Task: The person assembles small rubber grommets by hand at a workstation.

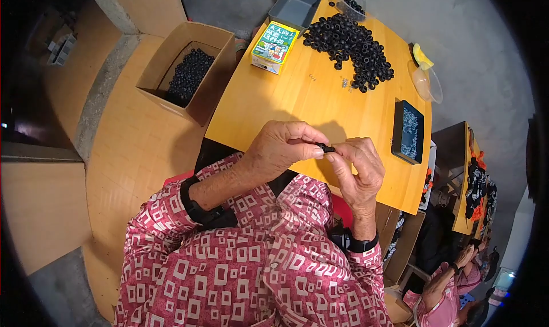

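Above the near edge of the yellow wooden table [269,101], both my hands meet at one small black part [325,148]. My left hand [280,147] pinches its left end between thumb and fingers. From the right, my right hand [360,169] closes thumb and forefinger on its other end. Fingertips cover much of the part, so its exact shape cannot be made out. Beyond my hands lies a heap of black ring-shaped parts [354,46]. A few tiny springs [345,83] lie at its near edge.
At right is a black tray [395,127] of small silvery pieces. A yellow-green carton [274,44] and grey bin [286,9] stand far left. Left of the table, a cardboard box [220,52] holds black parts. Another person's hand [464,255] shows lower right.
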A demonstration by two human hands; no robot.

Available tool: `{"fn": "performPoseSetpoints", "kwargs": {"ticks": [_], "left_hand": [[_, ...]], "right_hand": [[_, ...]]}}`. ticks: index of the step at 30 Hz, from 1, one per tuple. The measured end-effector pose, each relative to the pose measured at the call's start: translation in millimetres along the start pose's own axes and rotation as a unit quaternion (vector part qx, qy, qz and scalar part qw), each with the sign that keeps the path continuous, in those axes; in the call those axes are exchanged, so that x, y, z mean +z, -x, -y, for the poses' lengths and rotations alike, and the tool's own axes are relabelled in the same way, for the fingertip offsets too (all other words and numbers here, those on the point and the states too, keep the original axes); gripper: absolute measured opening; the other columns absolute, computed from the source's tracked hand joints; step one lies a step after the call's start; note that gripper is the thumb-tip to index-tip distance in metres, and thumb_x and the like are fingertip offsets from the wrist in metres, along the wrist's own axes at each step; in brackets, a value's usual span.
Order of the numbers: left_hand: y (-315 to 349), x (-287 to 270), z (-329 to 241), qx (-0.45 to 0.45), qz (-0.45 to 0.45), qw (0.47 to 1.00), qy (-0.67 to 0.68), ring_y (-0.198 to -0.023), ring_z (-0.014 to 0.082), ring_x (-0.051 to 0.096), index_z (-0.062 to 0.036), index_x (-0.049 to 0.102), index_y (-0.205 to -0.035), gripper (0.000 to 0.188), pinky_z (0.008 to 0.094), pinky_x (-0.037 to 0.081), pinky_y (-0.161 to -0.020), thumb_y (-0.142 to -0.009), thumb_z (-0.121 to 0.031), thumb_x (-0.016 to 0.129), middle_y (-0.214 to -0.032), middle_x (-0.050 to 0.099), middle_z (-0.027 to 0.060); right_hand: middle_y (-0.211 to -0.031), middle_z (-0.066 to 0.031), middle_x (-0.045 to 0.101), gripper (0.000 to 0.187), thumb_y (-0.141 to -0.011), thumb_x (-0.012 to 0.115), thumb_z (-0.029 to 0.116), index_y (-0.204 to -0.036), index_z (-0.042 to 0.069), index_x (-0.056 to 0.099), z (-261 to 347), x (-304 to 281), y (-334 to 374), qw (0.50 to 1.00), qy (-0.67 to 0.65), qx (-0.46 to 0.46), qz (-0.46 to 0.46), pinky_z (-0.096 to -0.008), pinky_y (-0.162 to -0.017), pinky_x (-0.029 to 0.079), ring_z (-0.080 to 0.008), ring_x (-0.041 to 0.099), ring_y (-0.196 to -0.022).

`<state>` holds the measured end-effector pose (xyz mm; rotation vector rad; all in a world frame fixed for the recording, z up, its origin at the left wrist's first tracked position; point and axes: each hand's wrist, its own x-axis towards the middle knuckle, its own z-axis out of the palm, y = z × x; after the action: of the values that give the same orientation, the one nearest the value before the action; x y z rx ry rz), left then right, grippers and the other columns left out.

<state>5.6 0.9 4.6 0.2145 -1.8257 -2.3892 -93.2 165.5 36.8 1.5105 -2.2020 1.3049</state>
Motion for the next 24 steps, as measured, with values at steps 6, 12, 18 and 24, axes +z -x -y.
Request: {"fn": "performPoseSetpoints", "kwargs": {"ticks": [6, 12, 18, 24], "left_hand": [[-1.9, 1.4, 2.6, 0.032, -0.013, 0.999, -0.018, -0.081, 0.0063, 0.062, 0.0018, 0.070, -0.097, 0.017, 0.0227, 0.051, -0.074, -0.083, -0.008, 0.069, -0.086, 0.070, 0.0040], [-0.5, -2.1, 2.4, -0.007, 0.008, 1.000, -0.020, -0.087, 0.0093, 0.065, 0.0032, 0.067, -0.100, 0.015, 0.0222, 0.052, -0.079, -0.088, -0.004, 0.065, -0.092, 0.069, 0.0054], [-0.9, 0.1, -0.5, -0.014, 0.026, 0.998, 0.056, -0.089, 0.0124, 0.067, 0.0053, 0.065, -0.102, 0.017, 0.0241, 0.054, -0.081, -0.088, -0.003, 0.065, -0.093, 0.069, 0.0079], [-0.3, -0.2, 0.0, -0.029, 0.019, 0.999, 0.038, -0.089, 0.0115, 0.066, 0.0046, 0.066, -0.105, 0.022, 0.0238, 0.053, -0.081, -0.086, -0.005, 0.067, -0.095, 0.070, 0.0090]], "right_hand": [[-0.075, -0.0093, 0.063, 0.014, -0.073, 0.078, 0.004, -0.082, 0.002, 0.068, 4.5, 5.3, 2.1, 0.999, 0.042, -0.025, -0.013, -0.0342, -0.063, 0.046, -0.0245, 0.058, -0.069], [-0.075, -0.0095, 0.063, 0.014, -0.074, 0.076, 0.003, -0.085, 0.001, 0.069, 6.5, -2.4, -0.9, 0.999, 0.040, -0.024, 0.020, -0.0346, -0.062, 0.046, -0.0250, 0.058, -0.068], [-0.077, -0.0101, 0.065, 0.018, -0.074, 0.074, 0.000, -0.091, 0.000, 0.070, 6.9, -1.8, -0.6, 0.999, 0.025, -0.001, 0.023, -0.0340, -0.065, 0.048, -0.0253, 0.060, -0.072], [-0.079, -0.0105, 0.066, 0.018, -0.075, 0.073, -0.001, -0.092, -0.001, 0.070, 2.1, -4.7, 1.2, 0.998, -0.027, 0.037, 0.033, -0.0332, -0.066, 0.048, -0.0242, 0.061, -0.073]]}}
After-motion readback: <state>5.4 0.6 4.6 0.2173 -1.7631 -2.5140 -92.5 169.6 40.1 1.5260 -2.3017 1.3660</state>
